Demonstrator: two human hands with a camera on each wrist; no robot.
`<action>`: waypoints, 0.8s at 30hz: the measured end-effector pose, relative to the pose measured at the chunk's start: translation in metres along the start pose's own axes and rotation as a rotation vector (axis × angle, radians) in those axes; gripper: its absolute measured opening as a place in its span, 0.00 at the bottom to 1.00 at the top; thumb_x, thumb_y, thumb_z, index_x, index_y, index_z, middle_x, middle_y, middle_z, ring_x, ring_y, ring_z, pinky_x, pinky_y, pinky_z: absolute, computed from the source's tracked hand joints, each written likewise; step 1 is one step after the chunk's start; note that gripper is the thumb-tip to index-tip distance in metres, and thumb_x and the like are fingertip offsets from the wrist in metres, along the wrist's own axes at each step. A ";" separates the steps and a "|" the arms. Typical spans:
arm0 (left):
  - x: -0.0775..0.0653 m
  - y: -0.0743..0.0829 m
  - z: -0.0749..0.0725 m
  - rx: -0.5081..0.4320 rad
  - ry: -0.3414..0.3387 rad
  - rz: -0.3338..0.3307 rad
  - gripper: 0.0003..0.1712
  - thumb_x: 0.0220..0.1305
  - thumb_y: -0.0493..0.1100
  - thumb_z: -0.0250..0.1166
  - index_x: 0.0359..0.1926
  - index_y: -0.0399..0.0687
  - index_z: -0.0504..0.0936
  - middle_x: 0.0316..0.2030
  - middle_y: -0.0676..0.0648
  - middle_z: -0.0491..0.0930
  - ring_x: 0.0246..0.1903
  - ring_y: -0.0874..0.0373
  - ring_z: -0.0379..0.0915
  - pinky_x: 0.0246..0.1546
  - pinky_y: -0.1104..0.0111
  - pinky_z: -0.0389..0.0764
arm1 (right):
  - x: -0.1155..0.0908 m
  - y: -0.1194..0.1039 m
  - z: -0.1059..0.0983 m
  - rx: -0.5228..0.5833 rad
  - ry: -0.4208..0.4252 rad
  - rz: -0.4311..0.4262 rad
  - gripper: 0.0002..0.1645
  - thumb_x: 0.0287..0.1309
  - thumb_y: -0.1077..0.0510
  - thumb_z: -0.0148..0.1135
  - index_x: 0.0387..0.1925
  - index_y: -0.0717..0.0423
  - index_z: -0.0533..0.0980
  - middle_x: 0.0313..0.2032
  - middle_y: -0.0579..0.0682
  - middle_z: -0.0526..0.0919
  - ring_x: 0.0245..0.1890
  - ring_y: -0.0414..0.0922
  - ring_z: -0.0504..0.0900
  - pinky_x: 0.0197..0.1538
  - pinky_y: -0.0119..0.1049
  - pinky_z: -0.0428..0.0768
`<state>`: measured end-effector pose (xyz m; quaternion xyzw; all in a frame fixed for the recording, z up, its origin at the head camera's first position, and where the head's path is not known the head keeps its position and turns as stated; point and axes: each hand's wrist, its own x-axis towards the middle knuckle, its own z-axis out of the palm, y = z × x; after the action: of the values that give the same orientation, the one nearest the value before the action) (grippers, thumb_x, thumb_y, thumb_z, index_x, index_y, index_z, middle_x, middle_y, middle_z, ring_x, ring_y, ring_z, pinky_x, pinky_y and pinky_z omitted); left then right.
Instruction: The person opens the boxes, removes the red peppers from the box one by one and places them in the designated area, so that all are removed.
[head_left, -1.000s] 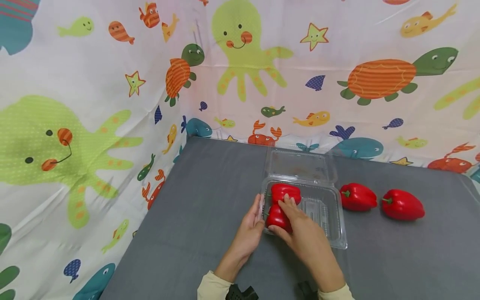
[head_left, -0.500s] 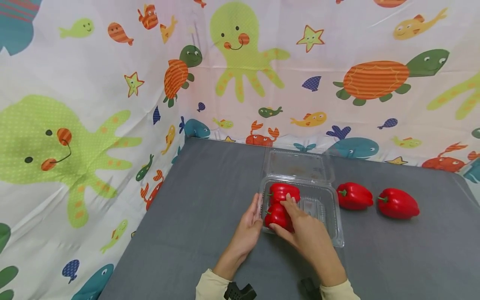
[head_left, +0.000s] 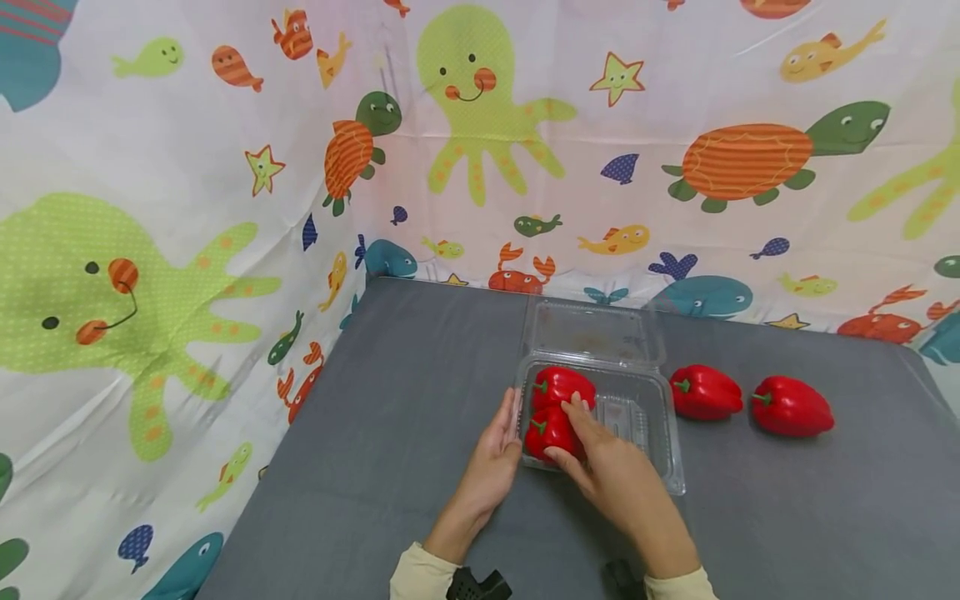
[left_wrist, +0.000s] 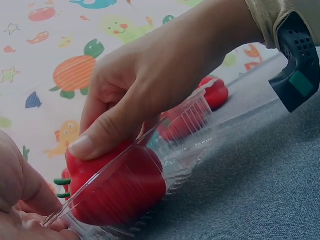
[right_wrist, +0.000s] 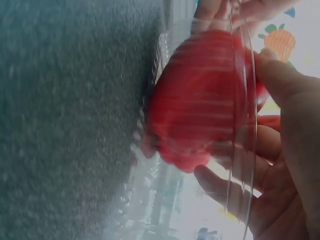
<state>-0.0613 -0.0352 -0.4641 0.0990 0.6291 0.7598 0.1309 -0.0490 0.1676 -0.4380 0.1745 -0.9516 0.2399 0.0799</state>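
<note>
A clear plastic clamshell container (head_left: 660,433) lies open on the grey table, its lid (head_left: 592,329) folded back toward the wall. Two red bell peppers sit side by side in its left half: a rear pepper (head_left: 562,385) and a front pepper (head_left: 551,432), green stems pointing left. My right hand (head_left: 626,479) holds the front pepper from above, thumb on its near side and fingers over its far side. At the container's left wall, my left hand (head_left: 487,467) holds the rim; in the left wrist view its fingers (left_wrist: 37,192) are at the corner.
Two more red bell peppers lie on the table right of the container, a closer pepper (head_left: 707,392) and a farther pepper (head_left: 792,406). A sea-animal printed curtain (head_left: 450,242) hangs behind and along the left side.
The front pepper has turned slightly, showing more of its stem. My right thumb has shifted a little right over it. The left hand stays at the container's wall.
</note>
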 end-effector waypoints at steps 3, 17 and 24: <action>0.000 0.000 -0.001 0.004 0.005 -0.001 0.44 0.76 0.24 0.43 0.86 0.44 0.37 0.85 0.49 0.41 0.84 0.55 0.34 0.78 0.65 0.47 | 0.000 0.002 -0.001 0.006 -0.005 -0.003 0.52 0.62 0.38 0.74 0.78 0.56 0.67 0.71 0.60 0.76 0.58 0.61 0.86 0.54 0.56 0.87; 0.000 0.000 0.000 -0.023 -0.003 -0.007 0.44 0.76 0.24 0.41 0.86 0.43 0.36 0.85 0.50 0.40 0.84 0.55 0.33 0.79 0.64 0.45 | 0.002 0.000 -0.001 0.054 0.002 0.045 0.56 0.52 0.39 0.82 0.76 0.55 0.69 0.56 0.60 0.88 0.35 0.48 0.89 0.44 0.48 0.91; 0.000 0.001 0.001 -0.025 -0.006 -0.011 0.44 0.76 0.24 0.41 0.86 0.44 0.35 0.86 0.50 0.39 0.84 0.55 0.33 0.79 0.62 0.45 | 0.002 0.001 -0.004 0.077 -0.011 0.039 0.52 0.54 0.42 0.82 0.75 0.56 0.71 0.28 0.44 0.86 0.21 0.36 0.78 0.30 0.34 0.86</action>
<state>-0.0607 -0.0348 -0.4625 0.0963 0.6196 0.7667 0.1379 -0.0507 0.1695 -0.4344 0.1599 -0.9454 0.2768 0.0633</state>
